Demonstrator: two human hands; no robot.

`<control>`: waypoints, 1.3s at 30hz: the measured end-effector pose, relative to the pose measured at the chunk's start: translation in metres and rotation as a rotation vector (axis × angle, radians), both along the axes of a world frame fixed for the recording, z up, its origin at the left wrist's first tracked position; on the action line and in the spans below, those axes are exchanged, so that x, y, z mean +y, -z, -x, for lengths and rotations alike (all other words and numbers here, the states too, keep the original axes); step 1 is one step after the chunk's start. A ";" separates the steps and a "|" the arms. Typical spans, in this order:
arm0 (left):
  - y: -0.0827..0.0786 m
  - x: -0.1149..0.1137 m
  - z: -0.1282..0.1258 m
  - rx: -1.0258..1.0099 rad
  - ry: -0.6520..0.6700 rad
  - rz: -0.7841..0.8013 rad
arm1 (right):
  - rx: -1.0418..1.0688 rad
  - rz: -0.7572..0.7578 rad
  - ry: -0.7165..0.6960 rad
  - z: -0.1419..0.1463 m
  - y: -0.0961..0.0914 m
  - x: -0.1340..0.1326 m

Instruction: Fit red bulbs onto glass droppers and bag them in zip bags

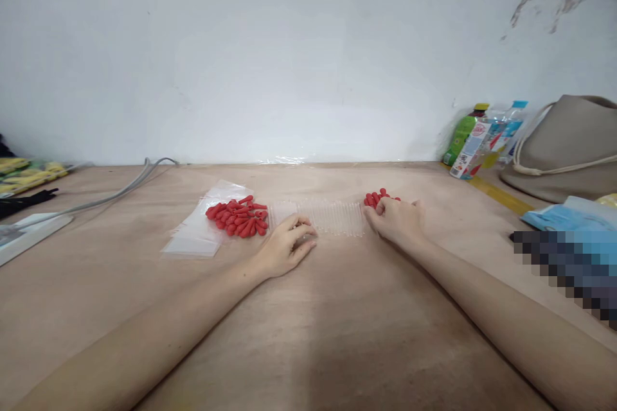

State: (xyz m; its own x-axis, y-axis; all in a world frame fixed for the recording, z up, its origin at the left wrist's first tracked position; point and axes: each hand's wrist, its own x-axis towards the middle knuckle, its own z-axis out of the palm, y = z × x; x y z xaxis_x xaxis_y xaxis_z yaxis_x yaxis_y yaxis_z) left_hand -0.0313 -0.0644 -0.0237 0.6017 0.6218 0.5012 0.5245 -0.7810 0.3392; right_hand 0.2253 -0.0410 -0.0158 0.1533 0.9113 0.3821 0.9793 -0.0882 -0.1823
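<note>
A row of thin clear tubes [337, 218] lies side by side in the middle of the table. My left hand [284, 247] rests at the row's near left edge, its fingers apart and loosely bent. To its left, a heap of red rubber dropper bulbs [238, 217] sits partly on flat clear plastic bags [195, 237]. My right hand [398, 221] is at the right end of the row, fingers curled in with thumb and forefinger close together. Whatever they hold is hidden. Just behind it is a smaller group of red bulbs [376, 197], partly covered by the hand.
Drink bottles [463, 135] and a grey-brown drawstring bag [563, 141] stand at the back right, with blue packets [554, 215] in front. A grey cable [130, 185] runs to a white power strip [38, 237] at left. The wall [308, 77] bounds the table's back.
</note>
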 end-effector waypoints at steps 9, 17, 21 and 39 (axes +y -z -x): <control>-0.002 -0.001 -0.001 0.011 -0.013 -0.024 | -0.017 0.105 -0.059 0.018 -0.004 -0.006; -0.013 0.005 0.003 -0.031 -0.171 -0.117 | -0.018 0.103 -0.020 0.020 0.001 -0.005; -0.038 0.031 0.028 0.001 -0.467 -0.123 | 0.018 0.094 0.000 0.021 0.004 -0.005; -0.069 0.123 0.086 0.521 -0.798 0.349 | 0.013 -0.329 -0.597 0.026 0.016 -0.018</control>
